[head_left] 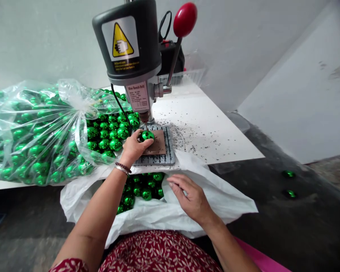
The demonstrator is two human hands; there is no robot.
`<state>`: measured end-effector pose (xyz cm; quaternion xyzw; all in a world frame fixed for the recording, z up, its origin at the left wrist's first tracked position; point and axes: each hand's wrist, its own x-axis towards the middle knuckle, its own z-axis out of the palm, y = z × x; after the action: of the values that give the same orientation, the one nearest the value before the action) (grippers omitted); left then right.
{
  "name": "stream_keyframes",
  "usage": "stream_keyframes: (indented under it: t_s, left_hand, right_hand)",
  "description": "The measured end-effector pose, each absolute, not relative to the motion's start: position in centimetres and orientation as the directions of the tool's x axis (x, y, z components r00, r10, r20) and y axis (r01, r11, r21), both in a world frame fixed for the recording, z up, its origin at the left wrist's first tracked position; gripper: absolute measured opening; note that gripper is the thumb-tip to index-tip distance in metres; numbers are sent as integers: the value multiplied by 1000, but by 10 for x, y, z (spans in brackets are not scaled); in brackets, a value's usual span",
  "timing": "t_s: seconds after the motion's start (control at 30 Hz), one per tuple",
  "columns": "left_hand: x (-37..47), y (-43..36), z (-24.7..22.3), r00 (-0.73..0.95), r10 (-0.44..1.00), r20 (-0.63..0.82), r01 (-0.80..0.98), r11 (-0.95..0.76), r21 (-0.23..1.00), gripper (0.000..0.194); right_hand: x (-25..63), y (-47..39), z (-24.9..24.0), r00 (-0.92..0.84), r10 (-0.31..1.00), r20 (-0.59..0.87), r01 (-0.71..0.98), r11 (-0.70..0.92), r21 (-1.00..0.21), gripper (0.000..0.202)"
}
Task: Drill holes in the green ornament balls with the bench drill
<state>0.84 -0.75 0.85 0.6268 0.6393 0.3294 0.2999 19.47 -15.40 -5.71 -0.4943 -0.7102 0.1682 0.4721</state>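
A shiny green ball (147, 135) sits under the bit of a mini bench drill (138, 96), on a brown board (159, 142) over the grey drill base (170, 156). My left hand (134, 148) grips this ball from the left, thumb in front and fingers behind. The bit reaches down to the ball's top; whether it has gone in I cannot tell. My right hand (190, 196) hangs above the white sack (215, 198), fingers stretched forward and nothing visible in it. More green balls (146, 193) lie in the sack's mouth, between my hands.
A clear plastic bag (36, 139) full of green balls covers the table's left side. Dark shavings (192, 136) litter the white table (229, 149) right of the drill. The red-knobbed lever (185, 19) sticks up right. Two green balls (289, 174) lie on the floor.
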Motion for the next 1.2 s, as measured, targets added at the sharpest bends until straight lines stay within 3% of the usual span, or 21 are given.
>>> stream_keyframes:
  t_s: [0.13, 0.27, 0.37, 0.5, 0.67, 0.8, 0.9, 0.97, 1.07, 1.2]
  left_hand:
    - [14, -11, 17, 39, 992, 122, 862, -95, 497, 55]
    - [15, -10, 23, 89, 991, 97, 913, -120, 390, 62]
    - [12, -7, 21, 99, 994, 40, 893, -107, 438, 63]
    - [5, -4, 6, 133, 989, 56, 773, -139, 619, 66]
    - [3, -2, -6, 119, 989, 88, 693, -147, 706, 56]
    - [5, -6, -3, 129, 987, 98, 709, -161, 687, 50]
    - [7, -8, -2, 109, 989, 104, 734, -150, 663, 52]
    - [9, -8, -3, 84, 992, 99, 748, -128, 651, 55]
    - [11, -8, -5, 75, 994, 82, 755, -110, 646, 55]
    - [11, -8, -7, 68, 995, 74, 760, -100, 642, 57]
  right_hand:
    - [196, -154, -60, -69, 873, 483, 546, 438, -714, 18]
    - [195, -155, -62, -87, 887, 454, 539, 425, -727, 20]
    - [192, -157, -61, -111, 892, 438, 527, 427, -735, 20]
    - [189, -155, -52, -181, 884, 431, 502, 459, -733, 20]
    - [201, -133, -8, -259, 911, 321, 435, 407, -803, 20]
    - [225, -94, 46, 0, 931, 364, 430, 329, -841, 27]
    - [238, -58, 89, 306, 840, 447, 413, 306, -858, 39]
    - [241, -36, 115, 414, 761, 500, 398, 342, -851, 43]
    - [240, -4, 147, 429, 696, 576, 426, 406, -808, 46]
    - [235, 33, 168, 235, 727, 645, 596, 416, -687, 51]
